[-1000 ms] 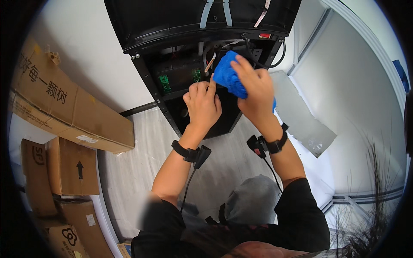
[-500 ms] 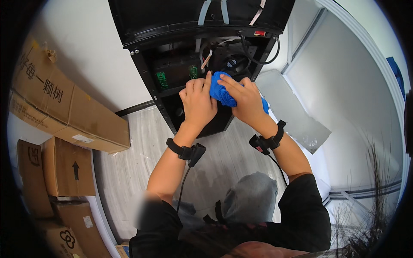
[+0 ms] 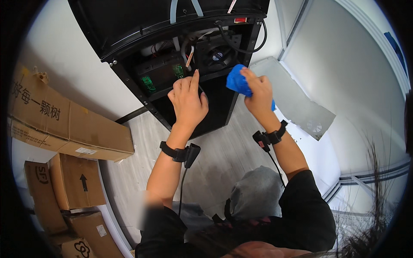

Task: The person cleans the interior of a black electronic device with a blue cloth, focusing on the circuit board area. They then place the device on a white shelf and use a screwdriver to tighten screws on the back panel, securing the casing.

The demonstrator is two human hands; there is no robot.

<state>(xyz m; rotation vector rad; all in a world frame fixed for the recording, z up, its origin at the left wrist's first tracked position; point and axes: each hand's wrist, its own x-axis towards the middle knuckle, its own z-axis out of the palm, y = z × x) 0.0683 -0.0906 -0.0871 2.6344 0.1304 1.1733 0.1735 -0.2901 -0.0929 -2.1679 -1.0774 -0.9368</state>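
A crumpled blue cloth (image 3: 238, 81), soft and folded, is bunched in a person's right hand (image 3: 259, 94), the fingers closed around it, in front of the right side of a tall black cabinet (image 3: 124, 26). The left hand (image 3: 188, 102), back upward, reaches toward the cabinet's lower crossbar, index finger stretched straight, the other fingers lightly bent and close together, thumb set apart; whether the fingertip touches the bar cannot be told. Inside the open bay sit a square-framed black fan (image 3: 214, 57) with a round hub and, to its left, green circuit boards (image 3: 148, 84). A glossy black cable (image 3: 263, 39) loops beside a small red rectangular switch (image 3: 240, 20). Dark straps (image 3: 174, 152) circle both wrists, each with a boxy module. At right lies a flat, matte grey panel (image 3: 297, 96) pierced by curved slots; at left, brown cardboard boxes (image 3: 81, 180) stand stacked beside grey, wood-grained flooring (image 3: 215, 159).
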